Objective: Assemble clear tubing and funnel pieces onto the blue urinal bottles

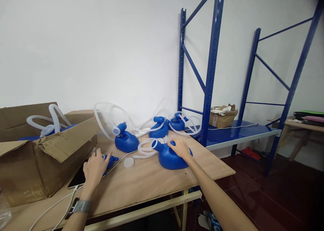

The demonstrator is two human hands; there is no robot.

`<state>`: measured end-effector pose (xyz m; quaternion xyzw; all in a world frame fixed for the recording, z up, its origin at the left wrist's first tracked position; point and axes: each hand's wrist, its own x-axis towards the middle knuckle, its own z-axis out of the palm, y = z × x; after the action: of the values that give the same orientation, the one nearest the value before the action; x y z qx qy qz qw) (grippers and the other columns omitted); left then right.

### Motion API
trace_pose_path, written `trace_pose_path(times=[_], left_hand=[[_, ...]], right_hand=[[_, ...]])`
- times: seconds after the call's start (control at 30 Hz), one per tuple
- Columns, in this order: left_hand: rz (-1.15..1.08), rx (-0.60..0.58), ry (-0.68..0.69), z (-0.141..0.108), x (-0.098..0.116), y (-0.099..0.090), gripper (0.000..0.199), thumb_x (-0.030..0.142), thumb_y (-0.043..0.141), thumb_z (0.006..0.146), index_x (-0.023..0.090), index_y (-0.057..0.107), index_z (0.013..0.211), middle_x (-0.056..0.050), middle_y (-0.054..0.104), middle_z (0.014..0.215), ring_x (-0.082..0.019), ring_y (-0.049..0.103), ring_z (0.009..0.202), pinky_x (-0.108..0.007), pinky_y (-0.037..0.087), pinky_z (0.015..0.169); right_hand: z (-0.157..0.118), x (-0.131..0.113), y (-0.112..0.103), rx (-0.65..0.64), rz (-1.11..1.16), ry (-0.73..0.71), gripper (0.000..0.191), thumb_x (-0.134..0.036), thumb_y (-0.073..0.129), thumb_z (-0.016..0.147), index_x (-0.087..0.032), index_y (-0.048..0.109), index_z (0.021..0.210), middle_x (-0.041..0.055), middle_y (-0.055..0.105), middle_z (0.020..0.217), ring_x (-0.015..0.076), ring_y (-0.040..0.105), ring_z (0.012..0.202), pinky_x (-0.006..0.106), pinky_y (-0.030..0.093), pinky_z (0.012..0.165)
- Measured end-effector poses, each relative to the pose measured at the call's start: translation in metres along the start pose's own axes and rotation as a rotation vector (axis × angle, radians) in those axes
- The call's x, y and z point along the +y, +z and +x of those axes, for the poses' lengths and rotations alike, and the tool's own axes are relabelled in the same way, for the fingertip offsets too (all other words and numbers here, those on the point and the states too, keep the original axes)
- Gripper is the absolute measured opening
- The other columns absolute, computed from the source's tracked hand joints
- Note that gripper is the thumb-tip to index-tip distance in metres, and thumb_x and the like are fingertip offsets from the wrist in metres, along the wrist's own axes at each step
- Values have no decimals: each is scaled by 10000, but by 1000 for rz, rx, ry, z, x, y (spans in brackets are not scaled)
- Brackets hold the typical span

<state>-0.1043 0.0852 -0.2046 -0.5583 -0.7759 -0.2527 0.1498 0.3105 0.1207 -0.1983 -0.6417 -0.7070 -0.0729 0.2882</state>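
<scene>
My right hand [180, 148] is wrapped round the handle of a blue bottle [169, 159] whose open neck points left. My left hand [95, 167] has its fingers apart, beside a small blue part [111, 161] that it partly hides. A round whitish cap [129, 162] lies on the wooden table [141, 182] between the hands. Behind it a clear coiled tube [145, 149] rests near the bottle's neck. More blue bottles with tubes stand toward the wall: one at the left [126, 142], one in the middle [158, 131] and one farther right [177, 123].
An open cardboard box [32, 170] with blue items and tubes fills the table's left side. A dark flat device [77, 177] and white cables lie beside it. Blue metal shelving [212, 65] stands at the right, bearing a small carton [222, 118].
</scene>
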Motion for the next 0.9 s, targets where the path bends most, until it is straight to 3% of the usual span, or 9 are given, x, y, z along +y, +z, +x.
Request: trace_pose_path(times=[0.1, 0.27, 0.43, 0.7, 0.9], left_hand=[[114, -92, 21, -8, -15, 5, 670, 672, 387, 915, 113, 605, 1213, -210, 683, 1105, -399, 680, 978, -485, 478, 838], [95, -116, 24, -12, -19, 17, 821, 765, 429, 839, 65, 609, 1230, -219, 635, 1148, -421, 688, 955, -471, 492, 787], [-9, -124, -18, -11, -23, 27, 854, 761, 407, 842, 112, 520, 1386, -238, 556, 1332, -427, 674, 1027, -495, 502, 833], [-75, -199, -24, -5, -32, 40, 854, 762, 431, 821, 146, 474, 1412, -230, 501, 1473, -442, 624, 1140, -550, 480, 942], [-96, -231, 63, -4, -35, 46, 828, 726, 428, 828, 143, 446, 1416, -227, 494, 1489, -452, 616, 1155, -543, 473, 919]], right_hand=[[2, 0, 1, 4, 3, 0, 439, -563, 471, 988, -214, 737, 995, 105, 770, 1081, 274, 691, 1051, 306, 439, 838], [2, 1, 1, 2, 3, -5, 463, -582, 455, 988, -218, 739, 1030, 107, 767, 1094, 271, 689, 1056, 306, 440, 847], [3, 4, 3, 18, 10, -26, 458, -577, 461, 988, -214, 737, 1025, 103, 769, 1086, 273, 694, 1047, 308, 441, 852], [4, 5, 4, 28, 23, -29, 454, -587, 468, 985, -223, 738, 977, 89, 776, 1043, 261, 700, 1024, 294, 446, 830], [3, 5, 3, 37, 16, -51, 453, -575, 446, 998, -230, 739, 992, 78, 775, 1062, 261, 700, 1036, 302, 450, 838]])
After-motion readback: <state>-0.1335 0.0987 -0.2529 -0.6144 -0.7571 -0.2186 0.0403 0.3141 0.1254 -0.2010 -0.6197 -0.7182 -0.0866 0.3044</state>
